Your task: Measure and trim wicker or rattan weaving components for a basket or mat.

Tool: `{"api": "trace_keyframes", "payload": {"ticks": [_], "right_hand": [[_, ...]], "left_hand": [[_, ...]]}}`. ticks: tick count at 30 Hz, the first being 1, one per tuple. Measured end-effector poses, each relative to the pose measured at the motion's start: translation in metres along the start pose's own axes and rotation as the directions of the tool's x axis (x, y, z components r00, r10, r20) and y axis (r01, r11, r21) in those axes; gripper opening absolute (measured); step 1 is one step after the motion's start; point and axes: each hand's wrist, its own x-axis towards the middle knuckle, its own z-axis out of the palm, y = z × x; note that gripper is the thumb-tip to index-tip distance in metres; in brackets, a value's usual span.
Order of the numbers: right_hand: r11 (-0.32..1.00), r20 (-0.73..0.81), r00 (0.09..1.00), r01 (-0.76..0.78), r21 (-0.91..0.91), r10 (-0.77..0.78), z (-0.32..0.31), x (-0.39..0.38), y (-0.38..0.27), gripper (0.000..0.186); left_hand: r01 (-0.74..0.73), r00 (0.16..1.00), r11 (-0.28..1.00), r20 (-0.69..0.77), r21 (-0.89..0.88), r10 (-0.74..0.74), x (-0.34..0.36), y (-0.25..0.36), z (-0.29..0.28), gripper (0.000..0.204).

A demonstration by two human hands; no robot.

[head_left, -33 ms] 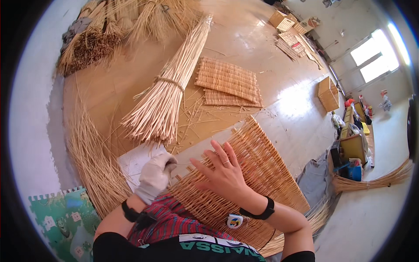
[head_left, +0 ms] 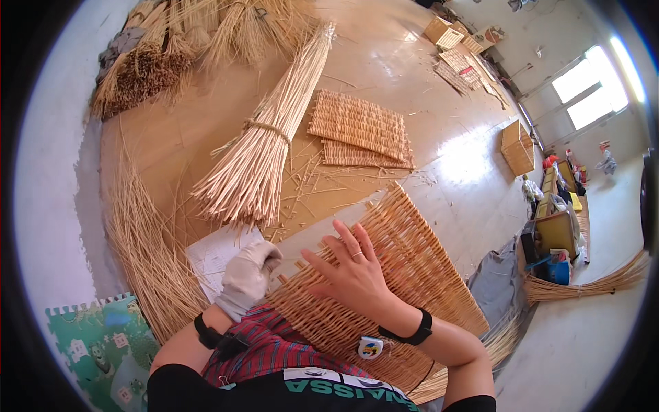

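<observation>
A woven wicker panel lies slanted before me across the red striped cloth on my lap. My left hand, in a pale glove, has its fingers curled at the panel's left edge; what they hold is hidden. My bare right hand, with a ring, is spread open over the weave, fingers apart. A small white case with a coloured label rests on the panel's lower part. Beside the gloved hand is a white sheet on the floor.
Beyond lie a tied rod bundle and stacked woven panels. Loose rods and a green mat are at left, more bundles behind. At right stand a wooden box, cluttered bench and blue bucket.
</observation>
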Motion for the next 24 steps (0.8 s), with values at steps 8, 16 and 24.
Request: {"api": "trace_keyframes", "payload": {"ticks": [8, 16, 24], "right_hand": [[0.997, 0.033, 0.998, -0.052, -0.059, 0.054, 0.0, -0.001, -0.003, 0.063], [0.985, 0.205, 0.964, 0.173, 0.007, -0.171, 0.015, -0.007, -0.03, 0.08], [0.975, 0.103, 0.971, 0.212, 0.062, -0.218, 0.017, -0.01, -0.028, 0.068]], "left_hand": [[0.037, 0.99, 0.999, 0.139, 0.008, -0.037, -0.047, 0.03, -0.018, 0.022], [0.077, 0.957, 0.997, 0.279, 0.022, -0.08, -0.023, -0.009, -0.014, 0.022], [-0.035, 0.866, 0.999, 0.499, -0.019, 0.04, -0.024, -0.043, -0.024, 0.032]]}}
